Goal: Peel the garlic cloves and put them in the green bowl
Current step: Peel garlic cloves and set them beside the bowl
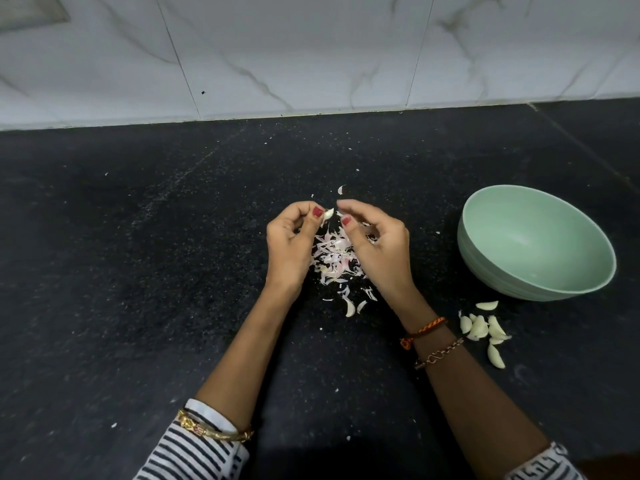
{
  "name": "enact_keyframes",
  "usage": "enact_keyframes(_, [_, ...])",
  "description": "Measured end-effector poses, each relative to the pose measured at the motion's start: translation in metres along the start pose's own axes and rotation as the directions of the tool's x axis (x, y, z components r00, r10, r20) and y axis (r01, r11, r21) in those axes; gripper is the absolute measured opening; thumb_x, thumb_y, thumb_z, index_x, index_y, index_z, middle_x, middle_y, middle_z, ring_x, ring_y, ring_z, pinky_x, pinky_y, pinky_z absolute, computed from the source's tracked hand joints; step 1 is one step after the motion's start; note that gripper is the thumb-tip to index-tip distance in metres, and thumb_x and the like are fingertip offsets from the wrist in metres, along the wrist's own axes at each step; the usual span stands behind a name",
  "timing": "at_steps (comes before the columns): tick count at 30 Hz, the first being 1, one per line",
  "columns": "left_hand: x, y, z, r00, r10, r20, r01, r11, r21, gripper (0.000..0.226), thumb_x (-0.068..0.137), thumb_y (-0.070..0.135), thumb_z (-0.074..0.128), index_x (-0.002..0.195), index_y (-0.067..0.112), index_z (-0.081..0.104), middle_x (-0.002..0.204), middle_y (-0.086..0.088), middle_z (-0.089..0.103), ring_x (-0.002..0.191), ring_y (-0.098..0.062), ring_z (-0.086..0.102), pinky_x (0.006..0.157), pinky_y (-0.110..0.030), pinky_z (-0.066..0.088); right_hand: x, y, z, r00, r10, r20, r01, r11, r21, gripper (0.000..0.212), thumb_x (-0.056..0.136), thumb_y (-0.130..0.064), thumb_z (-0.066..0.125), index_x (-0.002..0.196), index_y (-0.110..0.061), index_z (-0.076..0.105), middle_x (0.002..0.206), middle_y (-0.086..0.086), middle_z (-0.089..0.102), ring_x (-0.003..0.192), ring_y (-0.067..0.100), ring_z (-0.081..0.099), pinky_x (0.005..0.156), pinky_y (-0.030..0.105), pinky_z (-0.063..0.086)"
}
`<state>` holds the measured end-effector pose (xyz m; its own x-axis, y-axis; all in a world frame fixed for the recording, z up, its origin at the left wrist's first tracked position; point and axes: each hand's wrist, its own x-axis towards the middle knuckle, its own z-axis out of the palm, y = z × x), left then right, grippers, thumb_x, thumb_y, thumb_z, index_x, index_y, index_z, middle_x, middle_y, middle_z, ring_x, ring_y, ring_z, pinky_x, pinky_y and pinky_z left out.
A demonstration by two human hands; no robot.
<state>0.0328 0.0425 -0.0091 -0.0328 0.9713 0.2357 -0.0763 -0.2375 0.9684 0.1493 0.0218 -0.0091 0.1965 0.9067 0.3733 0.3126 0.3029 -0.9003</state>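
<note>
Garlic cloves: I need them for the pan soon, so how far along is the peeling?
Done: a heap of skins lies under the hands, and a group of bare-looking cloves sits on the counter beside the green bowl. In hand: the left hand pinches one clove while the right hand works at it. Left: the bowl looks empty, so the cloves still need moving in.

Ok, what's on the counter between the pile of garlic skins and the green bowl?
In the head view, only the right hand hovers there; past it the black counter up to the green bowl is bare apart from a tiny skin fleck. The pile of garlic skins sits between both hands.
</note>
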Motion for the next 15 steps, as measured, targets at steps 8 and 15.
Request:
enact_keyframes(8, [-0.003,-0.002,0.004,0.999,-0.041,0.015,0.041,0.999,0.024,0.013,0.089,0.011,0.058,0.076,0.014,0.061,0.055,0.010,0.061,0.054,0.001,0.054,0.056,-0.015,0.046,-0.003,-0.002,0.006,0.995,0.097,-0.008,-0.094,0.975,0.200,0.008,0.082,-0.004,0.066,0.087,-0.010,0.068,0.074,0.006,0.068,0.063,0.013,0.064,0.059,0.019,0.052])
enact_keyframes(15, [-0.007,0.000,0.010,0.996,-0.050,-0.079,0.048,0.998,-0.035,0.016,0.087,0.005,0.059,0.074,0.014,0.060,0.056,0.008,0.063,0.054,0.000,0.058,0.055,-0.014,0.047,-0.007,0.007,0.014,0.969,-0.183,-0.165,0.155,0.974,-0.165,0.015,0.081,-0.021,0.063,0.074,-0.008,0.068,0.072,-0.007,0.065,0.065,0.013,0.058,0.061,0.025,0.046])
